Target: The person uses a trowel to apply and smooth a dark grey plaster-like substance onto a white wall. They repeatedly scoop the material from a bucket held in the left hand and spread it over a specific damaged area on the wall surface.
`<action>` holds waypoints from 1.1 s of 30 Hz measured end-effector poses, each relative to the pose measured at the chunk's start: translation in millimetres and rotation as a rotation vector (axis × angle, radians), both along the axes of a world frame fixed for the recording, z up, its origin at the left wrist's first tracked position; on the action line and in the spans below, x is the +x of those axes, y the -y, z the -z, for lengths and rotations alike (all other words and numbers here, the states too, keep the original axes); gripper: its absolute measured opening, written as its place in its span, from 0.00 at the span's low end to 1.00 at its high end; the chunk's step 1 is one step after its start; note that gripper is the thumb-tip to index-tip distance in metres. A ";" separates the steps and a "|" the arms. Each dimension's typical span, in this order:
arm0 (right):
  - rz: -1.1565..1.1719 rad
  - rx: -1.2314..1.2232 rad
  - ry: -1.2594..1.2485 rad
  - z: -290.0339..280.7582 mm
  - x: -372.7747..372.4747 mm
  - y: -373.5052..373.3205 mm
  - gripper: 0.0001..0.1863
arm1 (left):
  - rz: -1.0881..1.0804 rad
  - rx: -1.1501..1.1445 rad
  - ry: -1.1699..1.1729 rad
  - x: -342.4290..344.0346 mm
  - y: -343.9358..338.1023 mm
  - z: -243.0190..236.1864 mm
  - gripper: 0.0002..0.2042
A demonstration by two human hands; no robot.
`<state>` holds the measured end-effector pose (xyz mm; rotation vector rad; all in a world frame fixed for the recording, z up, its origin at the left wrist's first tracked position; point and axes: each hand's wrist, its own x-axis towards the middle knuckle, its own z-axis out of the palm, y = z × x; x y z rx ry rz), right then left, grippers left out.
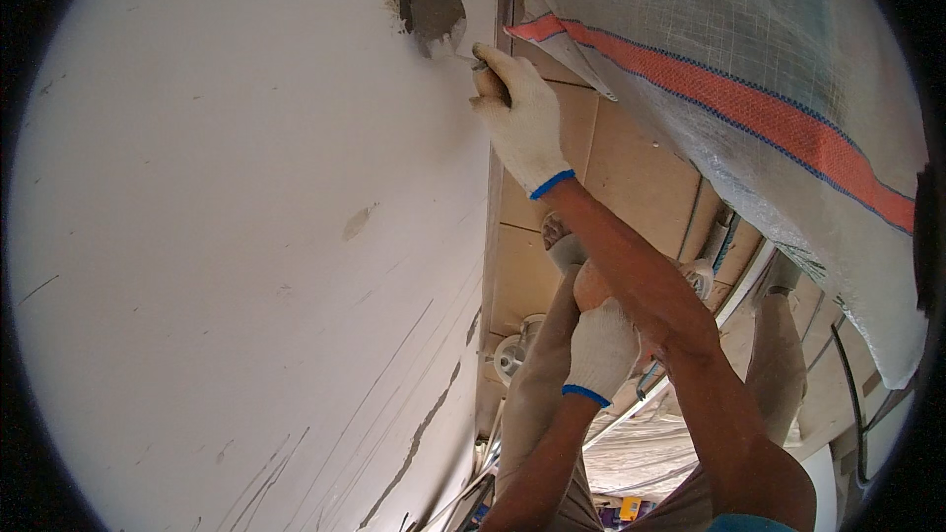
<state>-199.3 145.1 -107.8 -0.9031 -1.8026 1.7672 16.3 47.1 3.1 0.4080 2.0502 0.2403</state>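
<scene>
My right hand, in a white knit glove with blue cuff, is closed on the handle of a thin-bladed tool at the white wall, just below a rough grey patch. The blade is hard to make out against the wall. My gloved left hand is lower down, behind my right forearm, closed against an orange rounded object. That object and the left fingers are partly hidden by the forearm.
A woven sack with a red stripe fills the upper right. Below are beige tiles, pipes, a dark cable, a round metal fitting and crumpled pale sheeting. My legs stand among them.
</scene>
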 end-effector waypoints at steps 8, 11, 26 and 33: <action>0.014 0.066 0.062 -2.0 -11.3 1.5 0.28 | -0.071 0.009 0.020 -5.6 -3.9 -6.3 0.11; 0.001 0.061 0.084 7.1 -11.1 -0.1 0.28 | -0.078 0.010 0.030 -8.7 -5.0 -10.1 0.11; -0.014 0.093 0.101 11.6 -8.8 -5.3 0.30 | -0.028 -0.015 0.065 -7.9 -1.3 -3.1 0.09; 0.028 0.128 0.132 32.4 -9.2 -15.5 0.29 | 0.021 -0.016 0.057 -10.5 -4.5 -4.7 0.08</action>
